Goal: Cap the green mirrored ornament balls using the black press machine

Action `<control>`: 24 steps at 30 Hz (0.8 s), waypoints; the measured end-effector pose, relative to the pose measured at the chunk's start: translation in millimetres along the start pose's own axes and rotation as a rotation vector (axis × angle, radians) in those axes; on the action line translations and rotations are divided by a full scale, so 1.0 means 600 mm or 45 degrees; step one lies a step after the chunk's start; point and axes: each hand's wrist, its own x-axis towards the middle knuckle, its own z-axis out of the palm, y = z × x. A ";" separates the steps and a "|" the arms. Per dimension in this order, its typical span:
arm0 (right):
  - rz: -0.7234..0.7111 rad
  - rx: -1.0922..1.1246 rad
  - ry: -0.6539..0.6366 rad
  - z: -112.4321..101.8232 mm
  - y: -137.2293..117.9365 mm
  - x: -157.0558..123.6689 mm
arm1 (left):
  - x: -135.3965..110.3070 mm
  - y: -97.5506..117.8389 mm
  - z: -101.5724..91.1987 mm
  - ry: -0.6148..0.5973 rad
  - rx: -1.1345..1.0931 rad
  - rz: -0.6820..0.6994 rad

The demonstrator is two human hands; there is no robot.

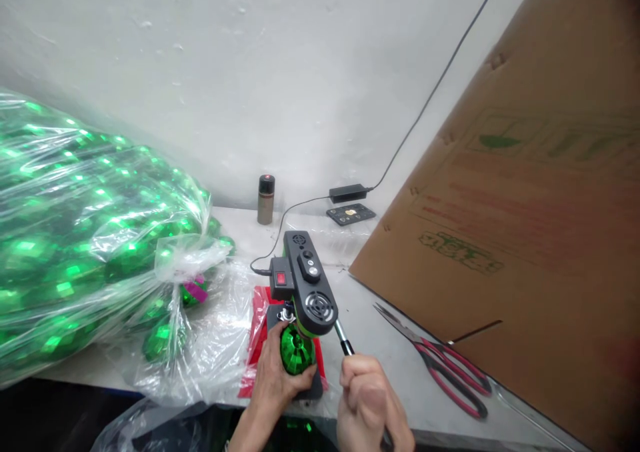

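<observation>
My left hand point(277, 374) is wrapped around a shiny green faceted ball point(295, 351) and holds it under the head of a small black and green bench machine point(303, 281). My right hand point(369, 401) is closed in a fist around the machine's lever handle point(344, 339), which slopes down from the machine's right side. The machine stands on a dark base over a red sheet point(259, 332). A red switch shows on its left side.
A large clear plastic bag point(90, 239) full of green balls fills the left of the white table. Red-handled scissors point(440, 362) lie to the right, next to a leaning cardboard sheet point(525, 225). A spray can point(265, 199), a power adapter point(347, 193) and a black pad stand at the back wall.
</observation>
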 end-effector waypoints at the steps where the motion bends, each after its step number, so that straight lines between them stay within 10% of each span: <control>1: 0.007 0.002 0.020 0.003 -0.001 0.000 | 0.000 0.000 0.001 -0.002 0.009 -0.007; 18: -0.099 -0.059 0.045 -0.001 0.025 -0.044 | -0.009 -0.005 0.017 0.079 0.020 0.053; 24: 0.003 0.006 -0.157 -0.012 -0.005 0.026 | 0.009 -0.004 -0.002 -0.008 -0.027 0.047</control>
